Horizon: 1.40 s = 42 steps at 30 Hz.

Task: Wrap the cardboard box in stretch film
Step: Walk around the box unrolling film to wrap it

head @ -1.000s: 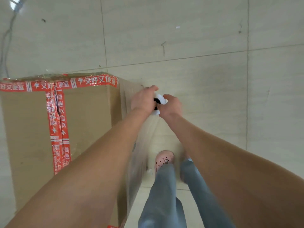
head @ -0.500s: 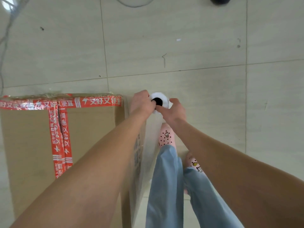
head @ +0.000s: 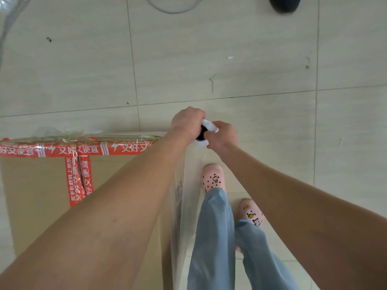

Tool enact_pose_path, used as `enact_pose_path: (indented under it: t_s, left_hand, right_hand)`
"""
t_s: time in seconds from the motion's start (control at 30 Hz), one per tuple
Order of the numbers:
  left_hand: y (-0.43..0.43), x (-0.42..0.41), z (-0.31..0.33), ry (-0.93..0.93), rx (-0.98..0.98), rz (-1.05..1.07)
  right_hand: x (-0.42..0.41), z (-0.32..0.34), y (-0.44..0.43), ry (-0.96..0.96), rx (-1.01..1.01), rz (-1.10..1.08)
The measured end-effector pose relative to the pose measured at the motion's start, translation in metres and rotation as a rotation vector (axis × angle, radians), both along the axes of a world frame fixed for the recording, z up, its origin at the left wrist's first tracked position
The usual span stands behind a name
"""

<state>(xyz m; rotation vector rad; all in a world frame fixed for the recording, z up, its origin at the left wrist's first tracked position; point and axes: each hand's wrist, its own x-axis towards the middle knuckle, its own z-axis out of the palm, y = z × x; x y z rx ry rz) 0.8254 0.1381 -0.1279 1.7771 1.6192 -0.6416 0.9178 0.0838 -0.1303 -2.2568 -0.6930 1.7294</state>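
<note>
A tall cardboard box (head: pixel 41 195) sealed with red printed tape stands at the left, seen from above. Clear stretch film (head: pixel 188 185) covers its right side and bunches along its far top edge. Just past the box's far right corner, the stretch film roll (head: pixel 204 132) is held upright, showing its white end and dark core. My left hand (head: pixel 187 122) grips the roll from the left and my right hand (head: pixel 223 136) grips it from the right. The roll's lower part is hidden behind film and hands.
Pale tiled floor (head: pixel 251 49) surrounds the box. My legs in blue trousers and pink clogs (head: pixel 212 178) stand right beside the box's right side. A dark round object (head: pixel 284 4) and a thin looped cable (head: pixel 173 6) lie on the floor far ahead.
I have stepped forward along the box's right side. The roll and both hands have travelled with me to the box's far right corner, drawing film along that side.
</note>
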Motion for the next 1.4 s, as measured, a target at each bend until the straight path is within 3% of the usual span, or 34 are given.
enact_pose_path:
  t_s: [0.17, 0.37, 0.5, 0.77, 0.9, 0.97, 1.07, 1.27, 1.33, 1.4]
  left_hand:
    - [0.008, -0.02, -0.003, -0.015, 0.015, 0.223]
    - [0.018, -0.046, -0.003, -0.024, 0.082, 0.443]
    - [0.023, -0.065, -0.01, -0.02, 0.084, 0.535]
    - [0.042, -0.097, -0.004, -0.06, -0.072, 0.394]
    - [0.048, -0.104, 0.004, -0.063, 0.039, 0.14]
    - [0.047, -0.107, 0.004, -0.001, 0.078, 0.102]
    - [0.046, -0.116, 0.001, 0.044, 0.089, 0.271]
    - [0.051, -0.132, -0.002, -0.022, -0.073, 0.775]
    - [0.055, -0.14, 0.0, -0.017, -0.157, 0.81]
    - [0.063, -0.147, 0.0, 0.017, -0.152, 0.647]
  right_hand:
    - [-0.009, 0.003, 0.015, 0.018, 0.012, 0.041]
    - [-0.033, 0.001, 0.03, 0.187, -0.095, -0.111]
    - [-0.05, -0.002, 0.045, 0.23, -0.054, -0.149]
    - [-0.072, -0.003, 0.054, 0.169, -0.066, -0.04]
    - [-0.09, 0.0, 0.068, 0.098, -0.056, 0.206]
    - [-0.096, 0.0, 0.072, 0.085, -0.058, 0.192]
    - [-0.098, 0.001, 0.067, 0.076, -0.077, 0.064]
    - [-0.105, -0.003, 0.086, 0.096, -0.048, 0.189]
    - [-0.11, -0.002, 0.099, 0.06, -0.038, 0.321]
    - [-0.116, 0.001, 0.112, 0.037, -0.033, 0.421]
